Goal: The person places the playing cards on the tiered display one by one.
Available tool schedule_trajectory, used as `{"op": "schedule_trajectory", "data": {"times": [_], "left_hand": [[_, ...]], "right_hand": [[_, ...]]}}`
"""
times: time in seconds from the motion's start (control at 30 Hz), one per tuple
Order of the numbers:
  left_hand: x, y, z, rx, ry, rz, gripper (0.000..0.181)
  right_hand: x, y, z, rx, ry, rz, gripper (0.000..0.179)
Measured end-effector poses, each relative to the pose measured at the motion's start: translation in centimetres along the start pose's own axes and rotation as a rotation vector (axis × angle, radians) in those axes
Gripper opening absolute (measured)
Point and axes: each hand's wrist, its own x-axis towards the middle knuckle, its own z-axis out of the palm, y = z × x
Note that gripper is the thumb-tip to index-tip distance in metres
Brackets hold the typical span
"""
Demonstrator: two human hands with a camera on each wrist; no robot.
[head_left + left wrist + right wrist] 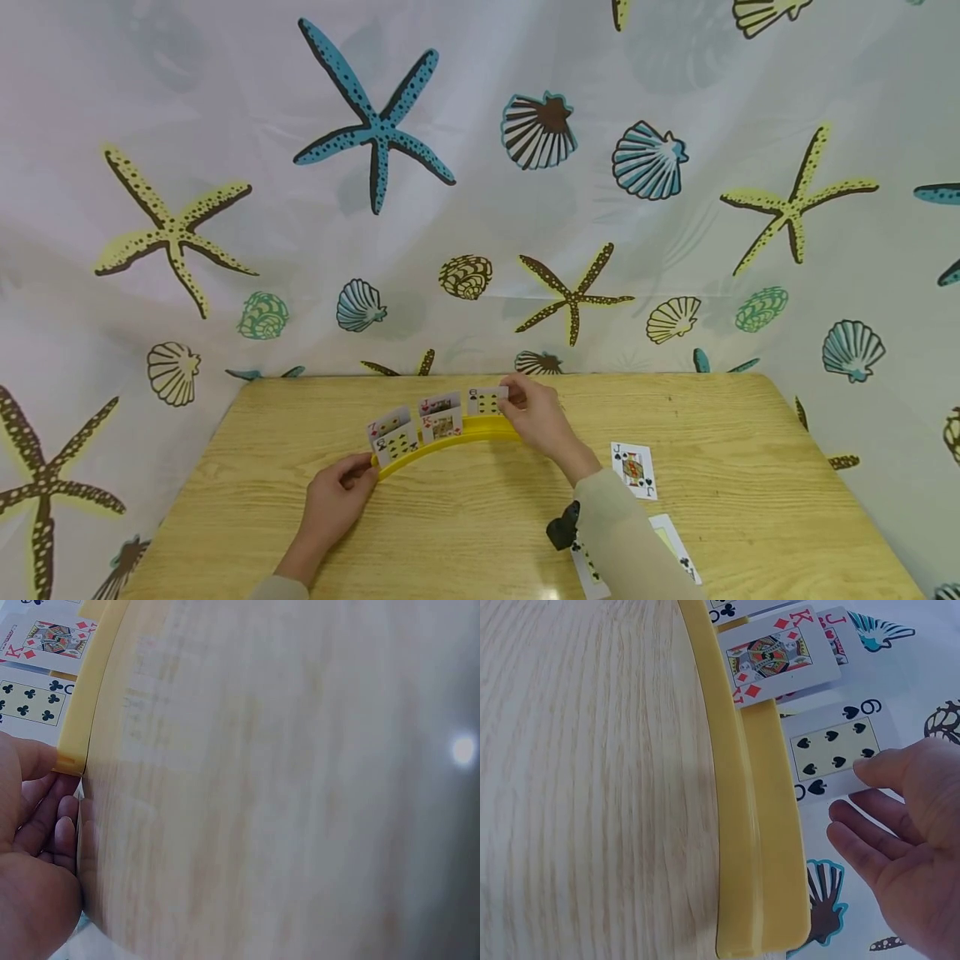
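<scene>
A curved yellow card holder (480, 429) stands on the table with playing cards upright in it. My left hand (337, 500) grips its left end, thumb against the end piece (71, 761) and fingers curled beside it. My right hand (540, 421) pinches the six of spades (832, 746) by its right side, thumb on the face. That card's lower edge is at the holder's rear slot. To its left stand the king of diamonds (772, 656) and a red jack (832, 634) behind it. A clubs card (395, 446) fronts a red seven (384, 422) near my left hand.
A black jack (633, 471) lies face up on the wooden table (450, 533), right of the holder. Two more cards, one a pale-faced card (678, 546), lie partly under my right sleeve (622, 533). A sea-patterned cloth (465, 217) hangs behind the table.
</scene>
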Motion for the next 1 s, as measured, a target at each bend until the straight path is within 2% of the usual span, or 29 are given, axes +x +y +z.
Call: {"op": "schedule_trajectory", "data": {"times": [0.23, 0.37, 0.7, 1.0], "left_hand": [[-0.1, 0.1, 0.0, -0.017, 0.012, 0.019, 0.029], [-0.1, 0.1, 0.0, -0.014, 0.004, 0.005, 0.029], [0.0, 0.0, 0.1, -0.004, 0.001, -0.002, 0.030], [0.0, -0.1, 0.1, -0.021, -0.002, -0.001, 0.029]], "right_hand": [[-0.5, 0.7, -1.7, -0.025, 0.010, 0.010, 0.026], [-1.2, 1.7, -2.8, -0.040, 0.012, 0.028, 0.027], [-3.5, 4.9, -6.0, -0.114, 0.018, 0.121, 0.032], [-5.8, 7.3, -8.5, -0.186, 0.022, 0.126, 0.034]]}}
